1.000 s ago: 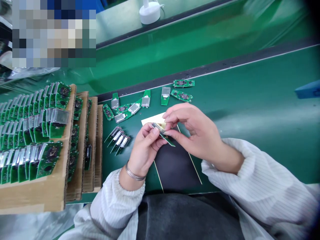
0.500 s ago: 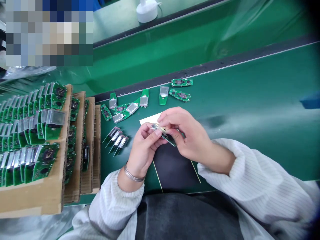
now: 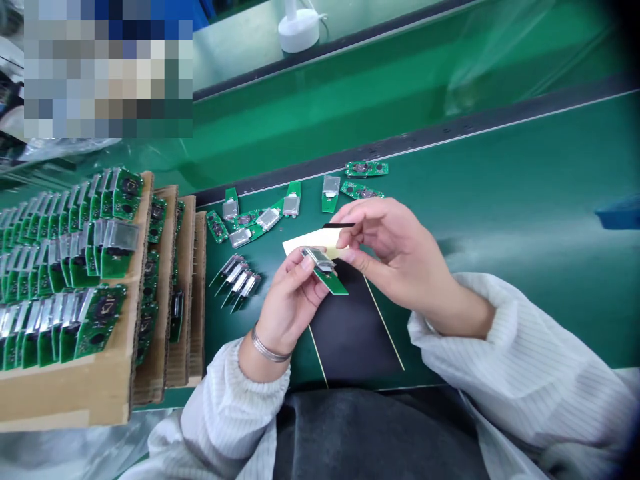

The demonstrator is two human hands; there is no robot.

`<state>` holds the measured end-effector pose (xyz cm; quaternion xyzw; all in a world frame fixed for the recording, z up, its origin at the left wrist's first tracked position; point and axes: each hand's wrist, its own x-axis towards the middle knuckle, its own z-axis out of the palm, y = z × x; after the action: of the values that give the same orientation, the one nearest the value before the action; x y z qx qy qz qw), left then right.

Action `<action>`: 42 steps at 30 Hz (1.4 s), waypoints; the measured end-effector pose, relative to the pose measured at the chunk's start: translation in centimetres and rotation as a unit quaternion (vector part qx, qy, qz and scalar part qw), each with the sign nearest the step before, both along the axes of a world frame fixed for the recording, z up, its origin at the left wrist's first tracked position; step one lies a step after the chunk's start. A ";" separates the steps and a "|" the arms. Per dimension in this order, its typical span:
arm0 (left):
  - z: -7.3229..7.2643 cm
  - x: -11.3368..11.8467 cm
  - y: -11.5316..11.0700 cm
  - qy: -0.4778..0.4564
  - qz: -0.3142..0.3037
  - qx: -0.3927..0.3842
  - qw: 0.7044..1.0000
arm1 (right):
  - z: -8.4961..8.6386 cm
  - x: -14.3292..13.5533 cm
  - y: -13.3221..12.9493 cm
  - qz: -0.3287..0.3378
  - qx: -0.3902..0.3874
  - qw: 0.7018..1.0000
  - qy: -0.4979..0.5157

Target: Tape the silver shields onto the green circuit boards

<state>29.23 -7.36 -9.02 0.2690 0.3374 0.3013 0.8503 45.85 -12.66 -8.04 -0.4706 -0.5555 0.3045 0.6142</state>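
My left hand [image 3: 297, 287] pinches a green circuit board [image 3: 333, 280] with a small glass display [image 3: 319, 259] at its upper end. The board is tilted, its lower end pointing to the right. My right hand [image 3: 383, 247] is just right of the board, apart from it. Its fingers are bent, with a small gap between thumb and fingertip, and I make out nothing in them. Under both hands lies a black sheet [image 3: 355, 333] with thin pale edges. Cream paper [image 3: 300, 245] shows at its far end, beside a short dark strip [image 3: 339, 225] near my right fingers.
At the left, cardboard racks [image 3: 65, 400] hold rows of upright circuit boards [image 3: 103, 320]. Several boards stand close together in a small group [image 3: 237, 283]. More loose boards [image 3: 269, 219] lie along the back ledge. A blue object [image 3: 620, 215] is at the far right.
My right hand has moved away from the board to the right, and its fingers have parted. The board stays in my left hand, with its display and green end now uncovered.
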 end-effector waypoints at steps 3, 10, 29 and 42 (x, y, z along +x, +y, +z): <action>0.0 0.0 0.0 0.003 0.002 0.014 1.000 | 0.2 -0.1 -0.1 0.011 -0.006 0.999 -0.031; 0.1 0.0 -0.1 0.002 0.010 0.002 1.000 | 0.0 -0.8 -0.2 0.003 0.010 1.000 -0.018; 0.3 0.2 0.0 -0.009 -0.050 -0.020 0.998 | -0.4 -1.4 -0.3 0.044 -0.069 0.995 0.057; -0.1 0.3 -0.2 -0.020 -0.036 -0.026 0.999 | -0.2 -0.8 0.0 -0.020 0.061 0.991 -0.116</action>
<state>29.52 -7.57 -9.08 0.2527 0.3182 0.2666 0.8740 45.06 -12.70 -8.22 -0.4754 -0.6312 0.2004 0.5791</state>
